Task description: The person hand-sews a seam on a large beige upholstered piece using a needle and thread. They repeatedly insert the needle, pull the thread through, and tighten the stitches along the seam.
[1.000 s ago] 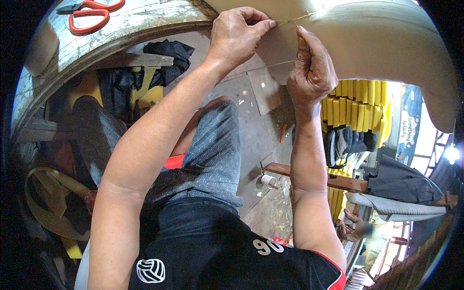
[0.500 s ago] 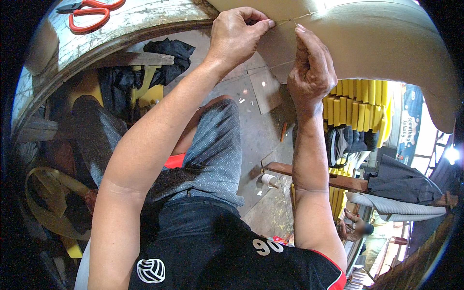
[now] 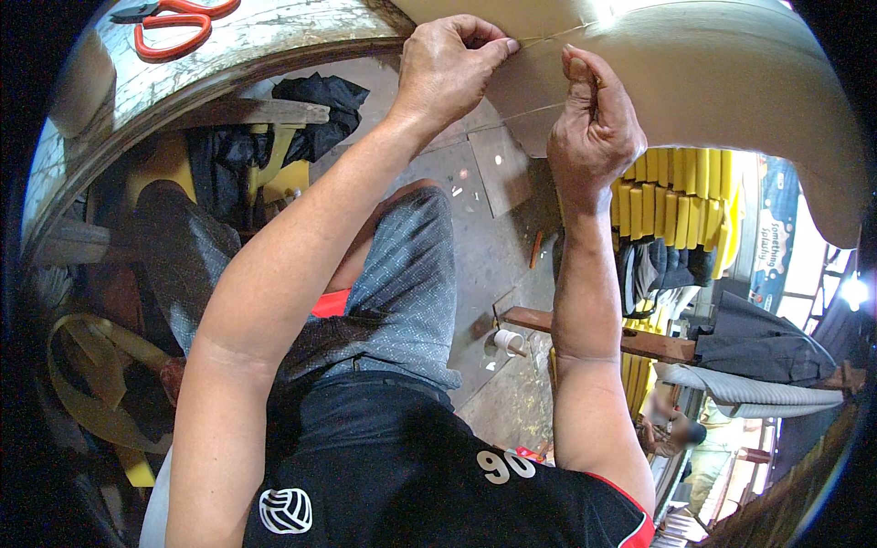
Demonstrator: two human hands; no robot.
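My left fingers [image 3: 498, 47] pinch a thin thread [image 3: 554, 36]; my right fingers [image 3: 579, 75] are drawn close together, on what I cannot tell. The thread already runs against the pale sheet [image 3: 703, 87]; whether it's fastened, I can't see. Red-handled scissors [image 3: 178, 18] lie unheld on the bench [image 3: 283, 27].

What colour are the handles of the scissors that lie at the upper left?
The scissors' handles are orange-red; the head view shows them best.
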